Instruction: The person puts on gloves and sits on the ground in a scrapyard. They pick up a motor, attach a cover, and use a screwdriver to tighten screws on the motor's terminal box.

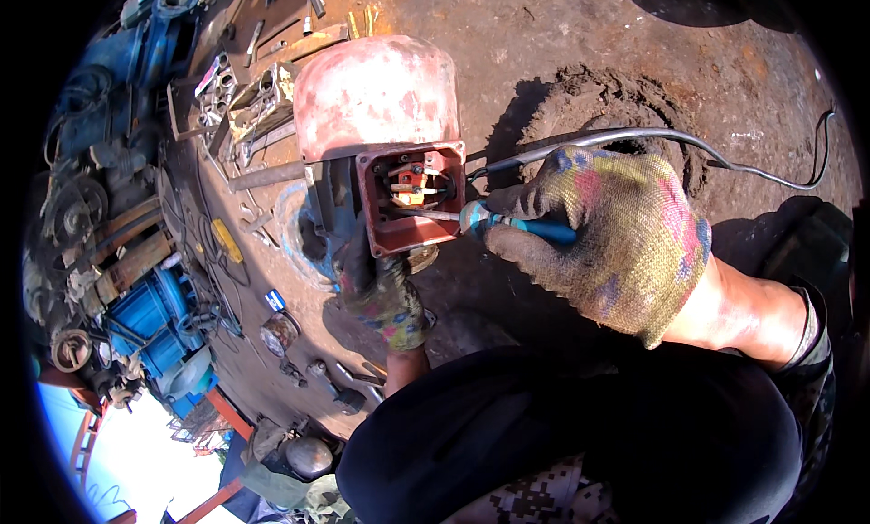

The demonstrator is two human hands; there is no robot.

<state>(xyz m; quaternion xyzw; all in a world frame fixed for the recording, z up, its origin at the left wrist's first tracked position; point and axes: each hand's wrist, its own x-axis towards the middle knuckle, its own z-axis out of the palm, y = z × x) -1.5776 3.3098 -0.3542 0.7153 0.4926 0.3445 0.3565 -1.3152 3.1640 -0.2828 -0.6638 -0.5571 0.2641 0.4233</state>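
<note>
A faded red electric motor is in the middle, with its square red terminal box uncovered. Inside the box, terminals and wire ends are visible. My right hand, in a worn patterned work glove, is closed around the blue handle of a screwdriver. Its shaft runs leftward into the lower part of the box; I cannot make out exactly what the tip touches. My left hand, gloved too, holds the near left side of the box, its fingers partly hidden. A grey cable leads away from the box's right side.
Loose tools and metal parts lie on the dirty ground beyond the motor. A hammer lies left of my knee. Blue machinery and wooden pieces crowd the far left. Beneath the cable sits a dark dirt mound.
</note>
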